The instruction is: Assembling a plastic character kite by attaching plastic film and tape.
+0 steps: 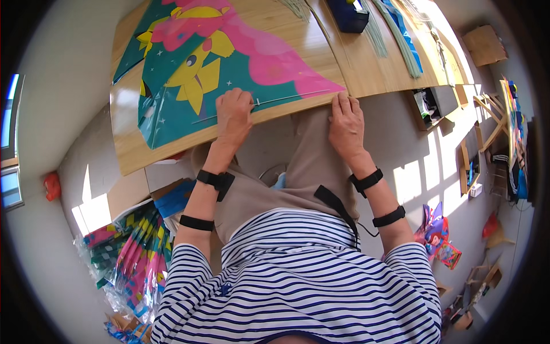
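The left grip was curled, with its fingers over a thin, straight, pale rod; whether they pinched it, I could not tell, because the palm side was hidden. The rod came out on both sides of this grip, and just right of it there was a small white fitting. Under the rod and beyond the left grip lay the sheet, thin and glossy, teal, with a yellow figure and a pink area of wavy edge. It narrowed to a pointed corner just beside the right grip. There the fingers were nearly straight, close together, at the counter's edge; the thumb was not clear, so I could not tell if they pinched.

Between the left grip and the near edge ran a narrow strip of smooth, wood-grained counter. Beyond the right grip, more wood surface reached toward bundled slender rods.
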`<action>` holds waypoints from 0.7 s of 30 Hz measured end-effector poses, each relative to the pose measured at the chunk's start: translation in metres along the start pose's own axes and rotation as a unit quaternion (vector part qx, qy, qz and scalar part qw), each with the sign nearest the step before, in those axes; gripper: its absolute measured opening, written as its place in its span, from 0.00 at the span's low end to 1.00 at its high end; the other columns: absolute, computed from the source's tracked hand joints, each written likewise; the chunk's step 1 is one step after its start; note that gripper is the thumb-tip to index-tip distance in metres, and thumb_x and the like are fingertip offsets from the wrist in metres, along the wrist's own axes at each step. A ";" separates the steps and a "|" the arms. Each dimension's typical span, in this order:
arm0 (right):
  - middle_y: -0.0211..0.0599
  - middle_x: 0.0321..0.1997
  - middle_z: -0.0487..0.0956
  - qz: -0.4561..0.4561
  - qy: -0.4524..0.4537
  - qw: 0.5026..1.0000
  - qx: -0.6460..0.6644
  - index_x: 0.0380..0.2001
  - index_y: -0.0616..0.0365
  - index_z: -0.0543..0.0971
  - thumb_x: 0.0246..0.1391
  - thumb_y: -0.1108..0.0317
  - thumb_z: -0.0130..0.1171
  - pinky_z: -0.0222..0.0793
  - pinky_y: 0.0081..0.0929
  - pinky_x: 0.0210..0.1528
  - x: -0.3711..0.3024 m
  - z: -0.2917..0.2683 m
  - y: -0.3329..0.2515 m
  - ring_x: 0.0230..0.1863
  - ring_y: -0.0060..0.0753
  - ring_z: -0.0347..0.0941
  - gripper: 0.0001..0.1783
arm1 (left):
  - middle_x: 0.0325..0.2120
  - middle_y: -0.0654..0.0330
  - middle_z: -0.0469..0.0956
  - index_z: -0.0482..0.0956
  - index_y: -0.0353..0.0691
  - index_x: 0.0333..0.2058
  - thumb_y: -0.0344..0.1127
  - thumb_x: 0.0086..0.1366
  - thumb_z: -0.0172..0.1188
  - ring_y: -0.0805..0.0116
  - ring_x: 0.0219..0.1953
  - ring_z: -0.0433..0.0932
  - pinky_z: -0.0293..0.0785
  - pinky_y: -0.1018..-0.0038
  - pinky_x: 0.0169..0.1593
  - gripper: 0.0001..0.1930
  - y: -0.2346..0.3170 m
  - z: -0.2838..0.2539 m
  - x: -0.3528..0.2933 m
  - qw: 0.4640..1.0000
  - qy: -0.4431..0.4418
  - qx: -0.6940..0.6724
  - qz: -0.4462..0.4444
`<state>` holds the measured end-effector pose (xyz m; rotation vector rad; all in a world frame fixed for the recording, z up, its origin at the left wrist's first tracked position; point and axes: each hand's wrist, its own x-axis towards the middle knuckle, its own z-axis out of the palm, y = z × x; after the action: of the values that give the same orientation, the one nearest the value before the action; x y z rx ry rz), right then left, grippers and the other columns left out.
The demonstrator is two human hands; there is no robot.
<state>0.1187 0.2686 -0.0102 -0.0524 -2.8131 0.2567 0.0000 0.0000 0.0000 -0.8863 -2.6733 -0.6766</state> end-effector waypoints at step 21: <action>0.49 0.59 0.71 -0.012 0.019 1.000 -0.007 0.56 0.73 0.72 0.44 0.79 0.57 0.65 0.40 0.60 0.002 -0.010 -0.001 0.60 0.49 0.66 0.30 | 0.31 0.59 0.71 0.75 0.43 0.30 0.28 0.55 0.62 0.58 0.39 0.73 0.64 0.62 0.46 0.05 0.005 0.003 -0.001 1.000 0.002 0.001 -0.007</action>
<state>0.1198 0.2695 -0.0004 -0.0274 -2.7761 0.2284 0.0036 0.0050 -0.0015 -0.8648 -2.6791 -0.6772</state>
